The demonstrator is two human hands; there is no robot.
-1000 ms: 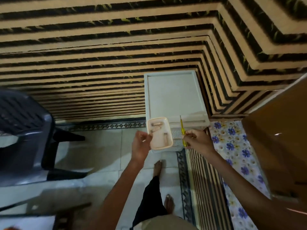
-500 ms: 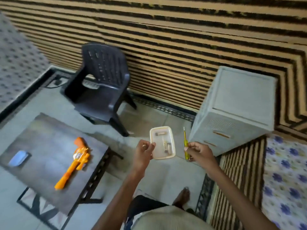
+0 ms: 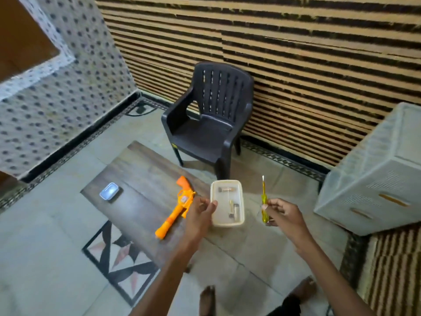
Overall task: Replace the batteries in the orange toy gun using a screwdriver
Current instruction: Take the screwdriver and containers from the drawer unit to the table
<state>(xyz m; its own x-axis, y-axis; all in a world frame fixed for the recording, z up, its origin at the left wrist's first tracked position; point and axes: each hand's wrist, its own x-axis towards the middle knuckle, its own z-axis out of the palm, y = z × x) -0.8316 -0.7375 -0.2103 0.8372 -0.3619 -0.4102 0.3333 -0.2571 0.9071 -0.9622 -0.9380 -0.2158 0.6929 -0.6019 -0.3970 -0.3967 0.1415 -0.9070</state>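
In the head view, the low table has been brought nearer since half a second ago, so set-down seems close. A cream tray of batteries is pinched by the left hand; the screwdriver is gripped in the right hand. The orange toy gun lies untouched on the table, just left of the left hand.

tray contents: a few small cylinders lay in the cream tray, too small and soft to call batteries for sure
left hand: covered the tray's left rim and the table edge under it (fingers behind the rim didn't show)
right hand: hid the lower part of the yellow screwdriver; the tip type was too fine to make out
toy gun: label on the body was unreadable
blue-grey thing: too blurry to identify
white cabinet: cut off by the right edge
feet: cropped at the bottom edge
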